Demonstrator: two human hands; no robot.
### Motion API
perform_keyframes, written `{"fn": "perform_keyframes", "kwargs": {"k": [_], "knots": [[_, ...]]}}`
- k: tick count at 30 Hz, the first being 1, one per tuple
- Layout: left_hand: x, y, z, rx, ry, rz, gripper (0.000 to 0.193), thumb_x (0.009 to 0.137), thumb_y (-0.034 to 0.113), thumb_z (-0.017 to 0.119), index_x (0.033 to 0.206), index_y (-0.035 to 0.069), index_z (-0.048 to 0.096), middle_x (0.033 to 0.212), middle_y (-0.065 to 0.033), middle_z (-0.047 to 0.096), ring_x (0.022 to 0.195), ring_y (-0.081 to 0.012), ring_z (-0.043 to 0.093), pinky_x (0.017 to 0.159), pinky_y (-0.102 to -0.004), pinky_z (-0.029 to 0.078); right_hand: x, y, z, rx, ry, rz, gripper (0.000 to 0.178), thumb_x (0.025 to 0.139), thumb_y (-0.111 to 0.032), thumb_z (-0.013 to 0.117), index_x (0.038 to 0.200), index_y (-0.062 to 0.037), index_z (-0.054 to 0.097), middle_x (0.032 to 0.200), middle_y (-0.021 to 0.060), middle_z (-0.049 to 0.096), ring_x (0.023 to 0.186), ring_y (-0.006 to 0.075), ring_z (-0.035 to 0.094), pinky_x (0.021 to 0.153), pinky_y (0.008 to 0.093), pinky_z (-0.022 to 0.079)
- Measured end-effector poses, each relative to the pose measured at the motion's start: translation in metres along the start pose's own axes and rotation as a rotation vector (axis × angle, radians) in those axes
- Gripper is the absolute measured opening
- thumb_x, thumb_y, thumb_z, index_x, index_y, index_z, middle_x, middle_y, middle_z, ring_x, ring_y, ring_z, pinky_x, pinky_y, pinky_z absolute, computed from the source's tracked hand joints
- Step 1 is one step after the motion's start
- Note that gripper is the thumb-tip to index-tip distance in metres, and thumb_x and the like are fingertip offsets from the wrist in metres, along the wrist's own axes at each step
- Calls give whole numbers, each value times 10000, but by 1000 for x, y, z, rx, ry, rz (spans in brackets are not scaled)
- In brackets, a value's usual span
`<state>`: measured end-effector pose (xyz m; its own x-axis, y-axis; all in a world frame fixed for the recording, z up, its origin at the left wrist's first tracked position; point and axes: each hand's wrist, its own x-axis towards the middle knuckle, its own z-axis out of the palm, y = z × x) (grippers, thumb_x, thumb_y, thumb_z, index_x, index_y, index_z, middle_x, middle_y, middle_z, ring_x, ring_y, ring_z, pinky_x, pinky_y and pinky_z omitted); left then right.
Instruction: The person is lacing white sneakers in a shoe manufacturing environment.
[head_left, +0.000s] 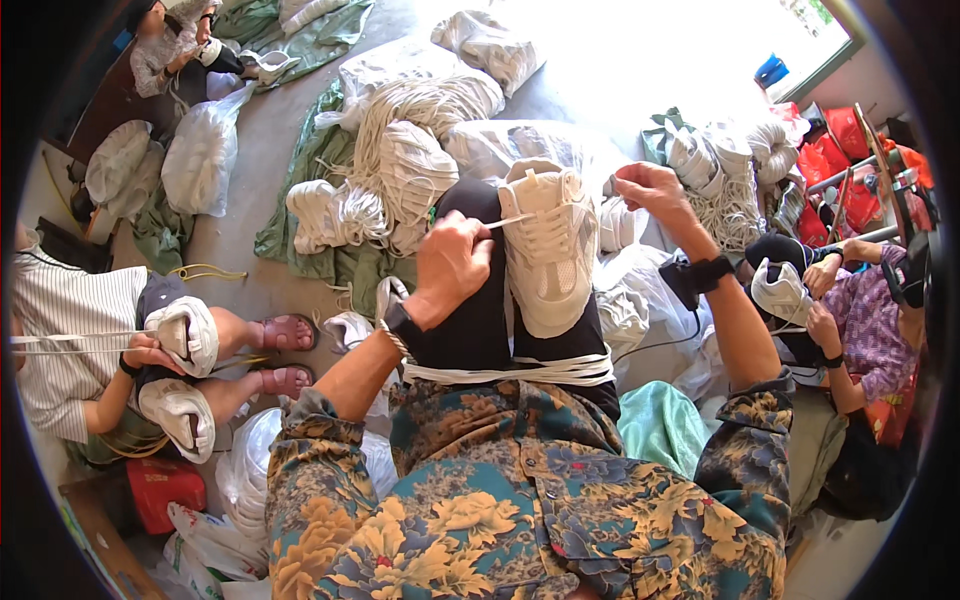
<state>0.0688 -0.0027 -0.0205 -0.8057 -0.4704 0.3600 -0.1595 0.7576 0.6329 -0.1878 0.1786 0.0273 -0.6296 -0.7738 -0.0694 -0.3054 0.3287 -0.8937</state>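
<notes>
A white sneaker (pixel 551 285) rests on my black-clad knees, its toe toward me and its upper part laced. Beside its left edge, my left hand (pixel 452 265) is closed on a white shoelace (pixel 512 220), which runs taut to the upper eyelets. My right hand (pixel 655 195) is raised to the right of the shoe, apart from it. Its thumb and fingers are pinched together; what they hold, if anything, is too small to make out. A bundle of loose white laces (pixel 510 374) lies across my thighs.
Ahead on the floor lie heaped white shoes and laces (pixel 430 110), plastic bags (pixel 205 150) and green sacks (pixel 300 220). Co-workers sit left, right and far left with white shoes. At right stand red bags (pixel 835 150). A pale green cloth (pixel 662 425) lies beside my right thigh.
</notes>
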Motion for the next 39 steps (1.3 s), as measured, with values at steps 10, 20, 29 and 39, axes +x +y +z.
{"fn": "perform_keyframes", "kwargs": {"k": [10, 20, 29, 39], "knots": [[16, 8, 34, -1772, -52, -1031, 228, 921, 223, 461, 988, 27, 555, 764, -83, 620, 622, -190, 586, 591, -305, 473, -36, -18, -52, 464, 242, 131, 213, 859, -61, 526, 1056, 4, 572, 860, 130, 649, 767, 207, 653, 680, 255, 543], [-18, -33, -2, -1605, -73, -848, 211, 922, 200, 447, 981, 24, 546, 774, -77, 609, 656, -190, 586, 594, -293, 458, -128, 104, -311, 766, 1186, 183, 241, 863, -57, 511, 1095, 12, 509, 882, 101, 615, 797, 206, 628, 716, 275, 544], [-93, -176, -59, -1842, 667, -1092, 221, 919, 179, 420, 923, 33, 585, 934, -129, 638, 907, -310, 608, 695, -370, 522, -78, 68, -55, 290, 435, 265, 128, 837, -195, 606, 853, -69, 614, 673, -19, 572, 514, 37, 471, 461, 165, 389], [-243, -289, -133, -1661, 1164, -1133, 168, 871, 61, 441, 777, -17, 555, 718, -132, 594, 646, -240, 595, 561, -290, 537, -27, 1, 67, -210, 30, -9, 241, 798, -218, 584, 835, 15, 630, 643, 58, 579, 614, 110, 518, 566, 279, 426]]}}
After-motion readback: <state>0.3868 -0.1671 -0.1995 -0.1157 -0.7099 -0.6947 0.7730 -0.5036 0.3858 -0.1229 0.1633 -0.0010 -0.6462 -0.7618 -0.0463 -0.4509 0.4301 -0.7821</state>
